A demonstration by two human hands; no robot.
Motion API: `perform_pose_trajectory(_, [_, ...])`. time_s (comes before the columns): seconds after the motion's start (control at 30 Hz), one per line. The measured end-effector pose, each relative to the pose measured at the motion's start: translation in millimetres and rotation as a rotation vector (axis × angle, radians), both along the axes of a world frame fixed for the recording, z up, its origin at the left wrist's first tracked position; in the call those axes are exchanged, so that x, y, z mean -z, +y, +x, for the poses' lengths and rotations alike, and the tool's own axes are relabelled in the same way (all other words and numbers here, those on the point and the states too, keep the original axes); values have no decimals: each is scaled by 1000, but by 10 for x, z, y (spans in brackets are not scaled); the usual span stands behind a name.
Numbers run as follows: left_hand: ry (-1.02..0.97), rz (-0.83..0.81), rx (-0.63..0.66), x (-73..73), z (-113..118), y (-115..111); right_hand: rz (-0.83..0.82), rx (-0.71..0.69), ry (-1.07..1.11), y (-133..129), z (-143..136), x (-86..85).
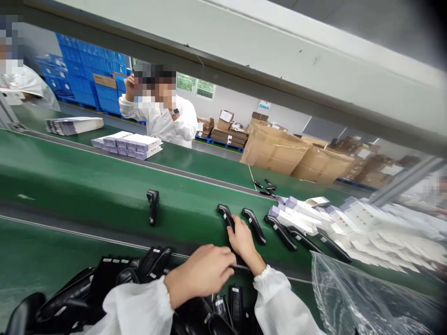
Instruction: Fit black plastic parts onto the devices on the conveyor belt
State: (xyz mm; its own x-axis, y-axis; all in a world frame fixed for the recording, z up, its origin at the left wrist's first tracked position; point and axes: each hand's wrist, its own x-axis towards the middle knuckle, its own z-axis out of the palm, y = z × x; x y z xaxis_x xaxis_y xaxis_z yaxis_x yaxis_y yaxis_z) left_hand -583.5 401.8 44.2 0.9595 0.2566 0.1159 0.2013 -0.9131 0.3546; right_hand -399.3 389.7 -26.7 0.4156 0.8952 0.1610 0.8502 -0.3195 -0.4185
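My right hand [241, 238] is closed over a black angled handheld device [223, 211] on the green conveyor belt, its fingers covering the lower part. Just in front and to the left, my left hand [204, 270] has curled fingers, with the end of a dark, slim object [240, 268] showing past them; its kind is mostly hidden. Right of my right hand, more black devices [254, 226] lie slanted in a row. Another black device [152, 206] stands apart on the left. Below my arms is a pile of similar black devices [153, 265], several with small white labels.
White and purple boxes [370, 228] spread over the belt at right, beside a clear plastic bag [366, 298]. Stacked small boxes [127, 144] sit across the line near a person in white [174, 121]. A pale beam [244, 42] crosses overhead. Large cartons [275, 146] stand behind.
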Motion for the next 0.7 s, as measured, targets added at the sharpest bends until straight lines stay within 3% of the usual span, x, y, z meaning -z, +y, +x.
perform_pose_trajectory(0.13, [-37, -90, -157, -408, -222, 412, 98, -2, -20, -68, 29, -96])
perform_pose_trajectory(0.23, [-63, -158, -247, -584, -452, 566, 263, -254, 139, -191, -87, -393])
perform_pose_trajectory(0.3, [-79, -234, -277, -602, -577, 516, 206, -565, 408, -278, -246, -650])
perform_pose_trajectory(0.37, [-91, -386, -299, -574, -665, 370, 61, -755, 634, -351, -441, -879])
perform_pose_trajectory(0.43, [-93, -562, -349, -550, -752, 198, -58, -794, 749, -386, -630, -1025])
perform_pose_trajectory(0.5, [-91, -616, -414, -555, -927, 65, -159, -807, 797, -354, -780, -1066])
perform_pose_trajectory(0.6, [-137, -359, -521, -563, -1542, 30, -190, -779, 814, -148, -923, -950])
perform_pose_trajectory(0.7, [-213, -35, -865, -434, -2562, 184, -77, -599, 906, 187, -1014, -729])
